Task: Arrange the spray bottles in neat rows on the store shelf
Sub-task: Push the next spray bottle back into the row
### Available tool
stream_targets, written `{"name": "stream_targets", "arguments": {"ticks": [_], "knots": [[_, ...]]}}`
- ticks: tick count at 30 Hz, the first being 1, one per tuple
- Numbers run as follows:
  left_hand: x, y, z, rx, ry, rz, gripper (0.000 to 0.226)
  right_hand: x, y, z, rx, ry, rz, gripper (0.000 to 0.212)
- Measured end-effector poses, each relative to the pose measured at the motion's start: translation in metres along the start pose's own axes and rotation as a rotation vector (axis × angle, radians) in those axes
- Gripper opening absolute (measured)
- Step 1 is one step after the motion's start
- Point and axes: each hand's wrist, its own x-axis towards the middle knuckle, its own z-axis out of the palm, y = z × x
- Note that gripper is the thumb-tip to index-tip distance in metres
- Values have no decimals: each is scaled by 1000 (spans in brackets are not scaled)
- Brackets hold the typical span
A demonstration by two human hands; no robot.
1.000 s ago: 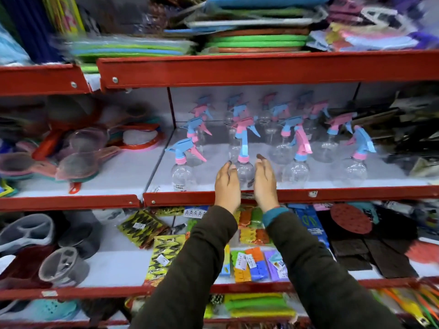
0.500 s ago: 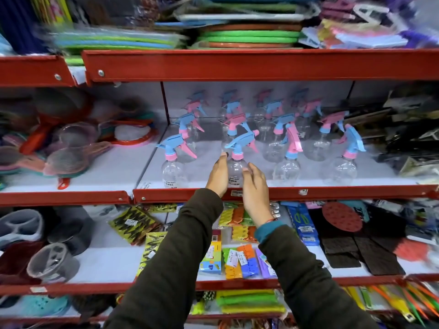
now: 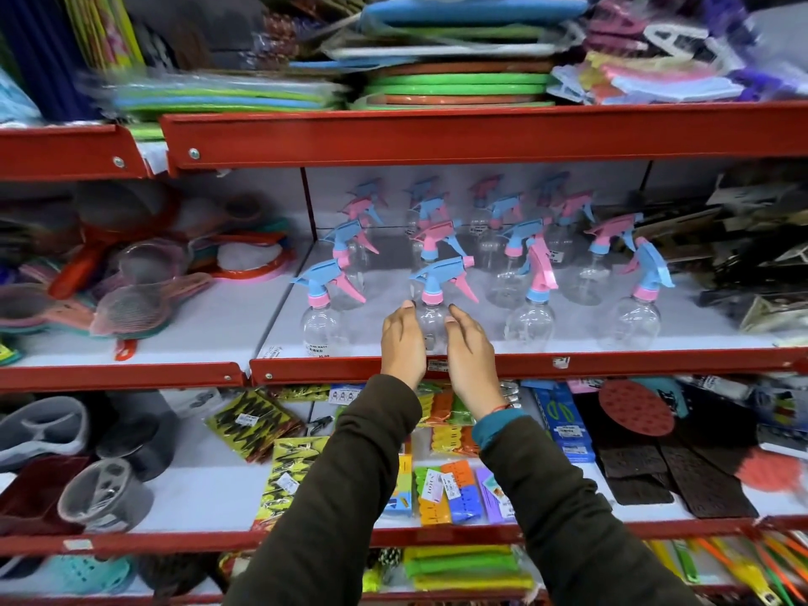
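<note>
Several clear spray bottles with blue and pink trigger heads stand in rows on the white middle shelf (image 3: 612, 363). My left hand (image 3: 402, 343) and my right hand (image 3: 470, 356) cup the sides of the front-centre spray bottle (image 3: 430, 319); its nozzle points left and its pink trigger right. Beside it in the front row stand a left bottle (image 3: 323, 325), a right bottle (image 3: 531, 321) and a far-right bottle (image 3: 634, 321). More bottles (image 3: 437, 242) stand behind in blurred rows.
Plastic sieves (image 3: 131, 299) lie on the shelf section to the left. Dark packaged goods (image 3: 765, 255) crowd the right end. Stacked coloured mats (image 3: 459, 80) fill the shelf above. Packs of coloured clips (image 3: 450, 492) lie on the shelf below.
The front-centre bottle's head has turned from facing me to pointing its nozzle left. Both hands stay at its sides, and the view has shifted slightly.
</note>
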Motion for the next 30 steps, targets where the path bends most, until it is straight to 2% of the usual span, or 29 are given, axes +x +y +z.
{"name": "stream_targets", "arguments": {"ticks": [4,10,12,15,18,21,25,27,30], "knots": [[-8,0,3,-8,27,33,48,-3,-1,-7,14,8,-9,44],[-39,-10,27,7,335,280,43,-21,12,-44,80,217,-142,34],[-49,-15,43,12,331,307,39,-21,18,-65,132,298,-141,31],[-65,-10,74,-12,231,307,34,-8,28,-100,131,360,-70,35],[-68,-1,106,-25,107,286,39,16,30,-129,77,256,39,44],[-63,14,125,-13,-11,144,46,36,22,-139,91,45,103,57],[-58,29,146,7,-59,22,52,40,17,-148,133,-130,185,75],[-53,31,151,-15,-46,-15,56,37,20,-150,154,-128,183,76],[-44,30,157,-39,-46,-38,62,30,25,-153,142,-141,124,59]]}}
